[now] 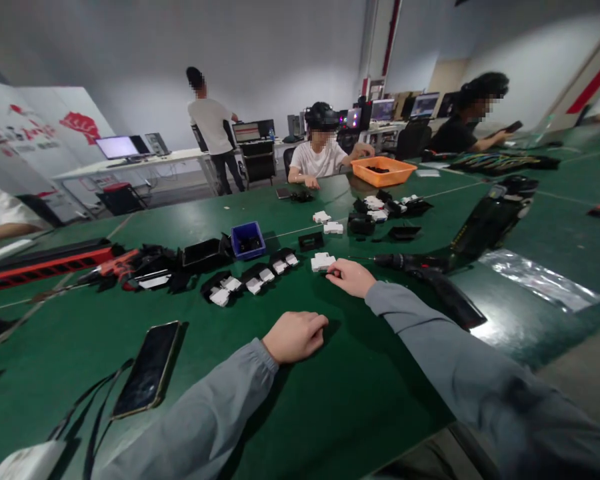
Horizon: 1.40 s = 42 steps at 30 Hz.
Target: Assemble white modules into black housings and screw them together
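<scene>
At the far left of the green table point(360, 413) we see a red and black strip point(40, 265), then a red-handled tool point(111, 265) among black parts. Nearer us lies a dark phone point(149, 368) with a strap. Past it, a row of black holders with white pieces point(253, 280) runs toward a blue bin point(248, 240).

Our left hand point(296, 336) rests on the table as a loose fist, holding nothing we can see. Our right hand point(349, 277) touches a small white block point(323, 262) at its fingertips; we cannot tell whether it grips it.

Just right of that hand lies a black power screwdriver point(420, 267), with a clear plastic bag point(540, 280) beyond. Farther back stand an orange tray point(383, 171) and a seated person point(321, 159).
</scene>
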Tool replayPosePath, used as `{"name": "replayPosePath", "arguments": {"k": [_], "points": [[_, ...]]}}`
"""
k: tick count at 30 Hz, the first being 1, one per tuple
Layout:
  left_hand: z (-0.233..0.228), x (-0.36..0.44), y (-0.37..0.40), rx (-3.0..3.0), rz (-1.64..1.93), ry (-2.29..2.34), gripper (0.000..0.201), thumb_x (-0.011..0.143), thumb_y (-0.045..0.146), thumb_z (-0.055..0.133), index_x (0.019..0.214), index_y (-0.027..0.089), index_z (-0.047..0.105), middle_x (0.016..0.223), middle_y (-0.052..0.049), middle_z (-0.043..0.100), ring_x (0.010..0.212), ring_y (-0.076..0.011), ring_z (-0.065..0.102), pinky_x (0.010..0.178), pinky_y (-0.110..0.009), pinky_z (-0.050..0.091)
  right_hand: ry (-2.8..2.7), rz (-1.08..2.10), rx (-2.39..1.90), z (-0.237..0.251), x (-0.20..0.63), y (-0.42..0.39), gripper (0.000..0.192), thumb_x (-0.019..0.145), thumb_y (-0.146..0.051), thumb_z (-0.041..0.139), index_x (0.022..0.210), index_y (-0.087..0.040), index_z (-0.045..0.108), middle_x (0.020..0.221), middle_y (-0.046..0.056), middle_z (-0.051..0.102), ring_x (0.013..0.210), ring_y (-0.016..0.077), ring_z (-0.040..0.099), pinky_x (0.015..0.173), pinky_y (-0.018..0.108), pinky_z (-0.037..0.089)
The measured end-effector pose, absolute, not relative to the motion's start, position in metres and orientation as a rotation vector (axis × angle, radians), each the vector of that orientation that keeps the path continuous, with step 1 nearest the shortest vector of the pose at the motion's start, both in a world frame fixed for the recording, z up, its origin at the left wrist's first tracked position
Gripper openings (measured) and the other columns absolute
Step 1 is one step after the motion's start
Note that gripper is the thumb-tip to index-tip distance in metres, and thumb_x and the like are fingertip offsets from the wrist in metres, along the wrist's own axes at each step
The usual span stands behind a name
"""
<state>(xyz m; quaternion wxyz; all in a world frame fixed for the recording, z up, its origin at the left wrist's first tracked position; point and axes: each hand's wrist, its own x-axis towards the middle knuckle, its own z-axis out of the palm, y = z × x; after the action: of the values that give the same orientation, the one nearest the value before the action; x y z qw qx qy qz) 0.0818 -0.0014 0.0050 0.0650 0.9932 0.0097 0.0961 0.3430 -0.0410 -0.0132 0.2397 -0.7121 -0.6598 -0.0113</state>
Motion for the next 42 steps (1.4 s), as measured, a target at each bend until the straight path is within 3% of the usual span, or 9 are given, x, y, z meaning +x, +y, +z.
{"name": "replayPosePath", "arguments": {"k": [9, 12, 17, 22, 28, 35, 39, 42], "points": [[0.003, 0.085, 0.001, 2.917, 0.238, 0.068, 0.019, 0.093, 0.021, 0.044, 0.107, 0.023, 0.056, 0.094, -0.002, 0.07, 0.082, -0.0167, 0.065, 0.068, -0.029, 0.043, -1.672, -0.087, -2.083, -0.012, 0.39, -0.065, 0.015, 0.087, -0.033, 0.061, 0.089, -0.019, 0.067, 0.08, 0.003, 0.063, 0.073, 0.0182, 0.058, 0.069, 0.03, 0.044], [0.003, 0.086, 0.001, 2.907, 0.221, 0.078, 0.018, 0.092, 0.02, 0.044, 0.106, 0.023, 0.056, 0.094, -0.002, 0.07, 0.082, -0.0168, 0.065, 0.069, -0.028, 0.042, -1.648, -0.125, -2.107, -0.012, 0.379, -0.063, 0.016, 0.087, -0.032, 0.059, 0.092, -0.019, 0.066, 0.088, 0.005, 0.063, 0.078, 0.0196, 0.06, 0.072, 0.032, 0.045], [0.005, 0.087, 0.0, 2.901, 0.192, 0.096, 0.018, 0.092, 0.021, 0.044, 0.106, 0.023, 0.056, 0.095, -0.002, 0.07, 0.082, -0.0171, 0.065, 0.068, -0.029, 0.042, -1.725, -0.268, -2.046, -0.006, 0.352, -0.061, 0.029, 0.09, -0.029, 0.053, 0.114, -0.016, 0.062, 0.112, 0.012, 0.06, 0.1, 0.0258, 0.058, 0.088, 0.038, 0.046], [0.007, 0.088, -0.001, 2.892, 0.189, 0.105, 0.018, 0.092, 0.02, 0.045, 0.106, 0.023, 0.056, 0.093, -0.001, 0.069, 0.081, -0.0169, 0.065, 0.068, -0.028, 0.042, -1.805, -0.326, -1.988, -0.006, 0.326, -0.054, 0.048, 0.094, -0.039, 0.052, 0.135, -0.014, 0.051, 0.131, 0.017, 0.055, 0.119, 0.0317, 0.049, 0.1, 0.047, 0.038], [0.004, 0.087, -0.001, 2.906, 0.238, 0.068, 0.018, 0.092, 0.019, 0.045, 0.104, 0.023, 0.058, 0.089, -0.001, 0.069, 0.078, -0.0159, 0.065, 0.067, -0.028, 0.042, -1.993, -0.22, -1.818, -0.007, 0.307, -0.047, 0.042, 0.095, -0.043, 0.052, 0.127, -0.017, 0.058, 0.132, 0.014, 0.06, 0.123, 0.0305, 0.049, 0.103, 0.048, 0.034], [0.01, 0.084, 0.01, 2.914, 0.674, 0.114, 0.015, 0.088, 0.016, 0.049, 0.095, 0.021, 0.061, 0.077, -0.002, 0.065, 0.07, -0.0155, 0.06, 0.065, -0.028, 0.042, -2.078, -0.075, -1.551, 0.001, 0.312, -0.062, 0.016, 0.091, -0.033, 0.056, 0.092, -0.019, 0.062, 0.096, 0.008, 0.067, 0.098, 0.0235, 0.059, 0.102, 0.043, 0.036], [0.037, 0.124, 0.036, 2.808, 0.908, 0.474, 0.014, 0.088, 0.018, 0.049, 0.098, 0.021, 0.059, 0.091, -0.004, 0.066, 0.083, -0.0177, 0.062, 0.074, -0.029, 0.046, -2.084, -0.13, -1.585, -0.001, 0.311, -0.064, 0.031, 0.084, -0.04, 0.065, 0.105, -0.016, 0.062, 0.105, 0.011, 0.064, 0.107, 0.027, 0.055, 0.104, 0.045, 0.034], [0.055, 0.177, 0.063, 2.843, 0.799, 0.814, 0.021, 0.089, 0.021, 0.048, 0.109, 0.019, 0.056, 0.104, -0.009, 0.064, 0.097, -0.0205, 0.061, 0.084, -0.03, 0.047, -2.141, -0.17, -1.607, -0.003, 0.308, -0.063, 0.05, 0.08, -0.047, 0.069, 0.118, -0.015, 0.06, 0.119, 0.015, 0.06, 0.117, 0.0309, 0.05, 0.106, 0.048, 0.032]]}}
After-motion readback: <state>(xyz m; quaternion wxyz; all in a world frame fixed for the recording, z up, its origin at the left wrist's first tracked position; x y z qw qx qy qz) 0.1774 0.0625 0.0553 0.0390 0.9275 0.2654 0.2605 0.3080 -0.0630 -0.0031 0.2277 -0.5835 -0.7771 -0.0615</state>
